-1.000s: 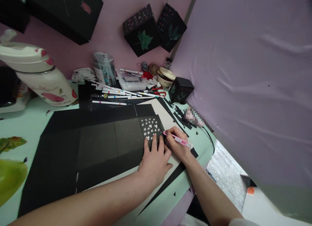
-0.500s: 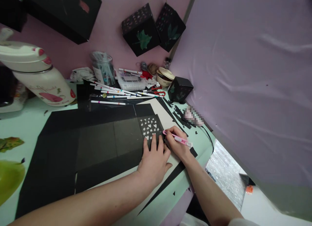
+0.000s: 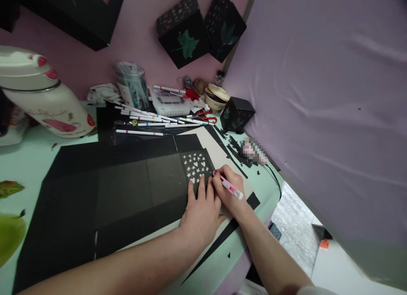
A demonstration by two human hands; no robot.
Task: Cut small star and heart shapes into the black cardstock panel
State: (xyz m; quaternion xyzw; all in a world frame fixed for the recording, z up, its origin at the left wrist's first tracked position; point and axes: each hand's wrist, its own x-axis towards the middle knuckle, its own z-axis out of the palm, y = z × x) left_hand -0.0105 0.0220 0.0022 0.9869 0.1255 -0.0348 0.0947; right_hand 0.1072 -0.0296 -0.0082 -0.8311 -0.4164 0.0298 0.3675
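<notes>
A large sheet of black card (image 3: 124,184) lies on the table, with several star and heart cut-outs (image 3: 196,164) showing white near its right end. My left hand (image 3: 201,210) rests flat on the card just below these shapes, its fingers spread. Wrapped around a pink craft knife (image 3: 231,188), my right hand (image 3: 230,189) is at the card's right edge, close beside my left fingertips. The knife's tip points at the card next to the stars; its blade is too small to make out. Under the card sits a pale board (image 3: 211,148).
Several white markers (image 3: 140,133) lie behind the card, near red-handled scissors (image 3: 208,119). Black paper scraps (image 3: 233,146) and a black box (image 3: 238,114) are at the right. A white bottle (image 3: 47,104) stands left. Decorated black boxes (image 3: 184,36) hang above.
My right hand has tilted the craft knife, so its back end has swung down and left. My left hand stays on the card. The whole view has shifted slightly.
</notes>
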